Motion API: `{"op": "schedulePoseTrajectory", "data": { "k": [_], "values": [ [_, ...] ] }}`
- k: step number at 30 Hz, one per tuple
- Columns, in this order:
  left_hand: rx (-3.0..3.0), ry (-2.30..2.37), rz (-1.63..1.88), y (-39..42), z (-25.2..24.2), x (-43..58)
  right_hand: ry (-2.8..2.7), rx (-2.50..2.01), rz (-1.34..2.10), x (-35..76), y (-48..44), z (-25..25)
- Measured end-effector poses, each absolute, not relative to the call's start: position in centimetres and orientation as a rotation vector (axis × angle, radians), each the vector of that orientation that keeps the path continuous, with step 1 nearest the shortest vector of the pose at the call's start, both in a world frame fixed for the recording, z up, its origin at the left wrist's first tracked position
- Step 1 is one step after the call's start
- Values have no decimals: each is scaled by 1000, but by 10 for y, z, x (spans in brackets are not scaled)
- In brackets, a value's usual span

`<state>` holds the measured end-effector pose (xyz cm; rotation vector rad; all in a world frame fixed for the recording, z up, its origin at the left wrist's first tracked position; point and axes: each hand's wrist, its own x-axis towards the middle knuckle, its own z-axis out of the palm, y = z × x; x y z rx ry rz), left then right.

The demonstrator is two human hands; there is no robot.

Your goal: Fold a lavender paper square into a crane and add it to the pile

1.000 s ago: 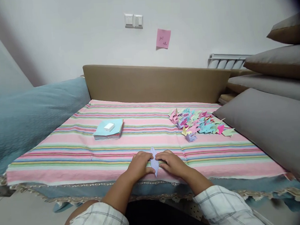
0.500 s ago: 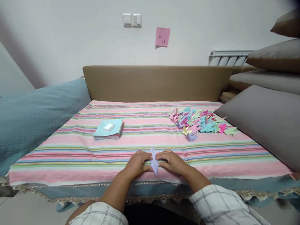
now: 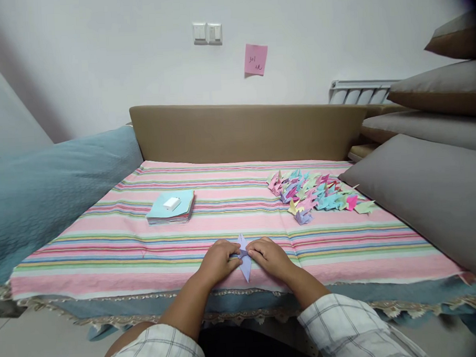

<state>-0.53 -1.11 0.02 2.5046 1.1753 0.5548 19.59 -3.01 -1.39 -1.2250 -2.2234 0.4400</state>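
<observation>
A folded piece of lilac paper (image 3: 245, 268), long and pointed at its far and near ends, lies on the striped cloth near the front edge. My left hand (image 3: 221, 260) pinches its left side between thumb and fingers. On the other side, my right hand (image 3: 270, 256) has its thumb and fingertips closed on the paper's middle right edge. Between the fingertips, a darker lilac fold shows across the middle of the paper.
A stack of coloured paper squares (image 3: 171, 219) sits at the left with a small white block (image 3: 172, 203) on top. Many folded paper shapes (image 3: 313, 193) lie heaped at the right, beside a big grey cushion (image 3: 428, 191). A brown backrest (image 3: 244, 133) stands behind.
The middle of the lilac paper now shows a darker fold, and its lower point looks wider. My right thumb has moved up and in onto the paper.
</observation>
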Motion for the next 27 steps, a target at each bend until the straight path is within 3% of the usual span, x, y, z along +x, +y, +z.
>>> {"op": "schedulePoseTrajectory", "data": {
  "k": [20, 27],
  "values": [
    [2474, 1360, 805, -11, -11, 3, -2128, -1434, 314, 186, -26, -23],
    [2454, 1504, 721, -11, -13, 8, -1998, -1527, 319, 182, -29, -23]
  ]
}}
